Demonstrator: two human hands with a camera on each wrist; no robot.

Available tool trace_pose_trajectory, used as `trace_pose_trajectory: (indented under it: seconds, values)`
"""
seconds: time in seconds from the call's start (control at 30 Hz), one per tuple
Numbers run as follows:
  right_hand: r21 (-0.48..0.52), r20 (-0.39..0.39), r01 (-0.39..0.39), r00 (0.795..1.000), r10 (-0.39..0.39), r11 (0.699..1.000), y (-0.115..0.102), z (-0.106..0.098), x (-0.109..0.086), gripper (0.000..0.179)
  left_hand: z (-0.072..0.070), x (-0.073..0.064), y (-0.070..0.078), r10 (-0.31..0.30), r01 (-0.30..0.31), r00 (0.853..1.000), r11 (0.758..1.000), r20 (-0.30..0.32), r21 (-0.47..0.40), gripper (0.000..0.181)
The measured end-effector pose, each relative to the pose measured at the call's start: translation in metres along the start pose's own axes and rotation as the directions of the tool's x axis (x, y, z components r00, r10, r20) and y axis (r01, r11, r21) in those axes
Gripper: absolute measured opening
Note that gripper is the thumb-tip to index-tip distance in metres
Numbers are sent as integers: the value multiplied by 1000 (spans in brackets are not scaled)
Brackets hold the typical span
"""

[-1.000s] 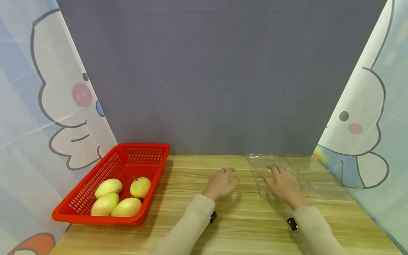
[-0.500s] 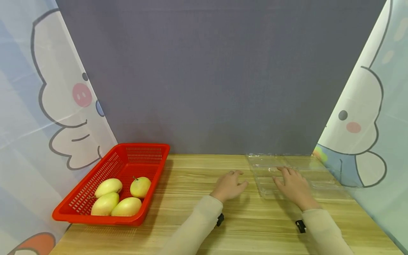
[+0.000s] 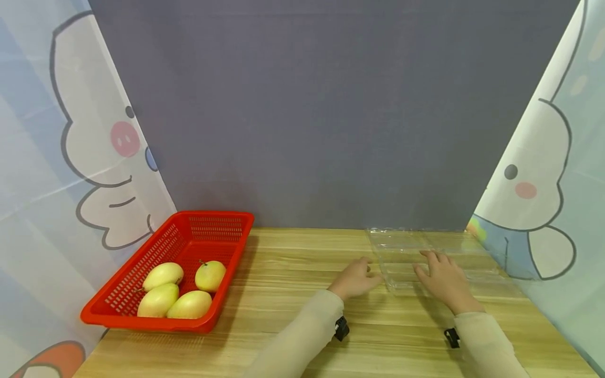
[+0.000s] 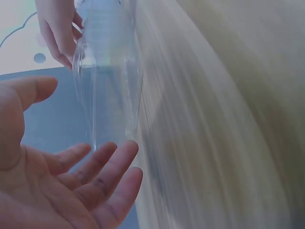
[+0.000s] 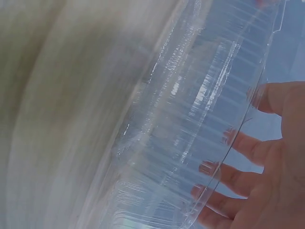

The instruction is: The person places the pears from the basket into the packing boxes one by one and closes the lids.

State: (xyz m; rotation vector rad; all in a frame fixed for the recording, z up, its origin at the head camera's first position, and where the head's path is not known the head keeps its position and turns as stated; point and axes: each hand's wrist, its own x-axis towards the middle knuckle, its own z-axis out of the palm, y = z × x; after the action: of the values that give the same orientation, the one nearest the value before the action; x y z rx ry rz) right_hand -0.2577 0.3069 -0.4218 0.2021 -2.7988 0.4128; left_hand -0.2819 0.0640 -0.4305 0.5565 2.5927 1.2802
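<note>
A clear plastic container (image 3: 402,255) with ridged walls lies at the back right of the table. My left hand (image 3: 355,278) is just off its near left edge, palm towards it, fingers loosely bent and holding nothing. In the left wrist view, the fingers (image 4: 114,167) overlap the lower end of the container (image 4: 109,90). Above the container's near side is my right hand (image 3: 446,278), fingers spread and relaxed. The right wrist view has its fingertips (image 5: 208,167) at the container's rim, seen through the transparent plastic.
A red plastic basket (image 3: 212,252) with slotted sides stands on the left, holding several pale yellow-green fruits (image 3: 190,304). Behind the wooden table (image 3: 293,262) rises a grey cloth wall (image 3: 302,115). Cartoon-printed curtains (image 3: 543,157) close off both sides.
Both hands have moved to the right; my left hand has come up close to the container's left edge. The basket, fruits and container stay where they were.
</note>
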Motion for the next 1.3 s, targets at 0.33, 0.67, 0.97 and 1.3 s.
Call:
trace_pose_trajectory:
  seconds: [0.33, 0.67, 0.97, 1.3]
  values:
    - [-6, 33, -26, 999, 26, 1000, 1, 0, -1, 53, 16, 6, 8, -16, 16, 1000, 996, -1, -84, 73]
    - [-43, 27, -14, 1000, 15, 999, 5, 4, -1, 51, 26, 8, 11, -65, 62, 997, 995, -32, -73, 71]
    - [-37, 52, -30, 998, 32, 999, 6, 1, 3, 51, 26, 8, 15, -88, 86, 996, 993, -27, -80, 70]
    - [18, 94, -76, 993, 74, 997, 5, -5, 8, 54, 25, 8, 16, -98, 97, 995, 986, -6, -134, 70]
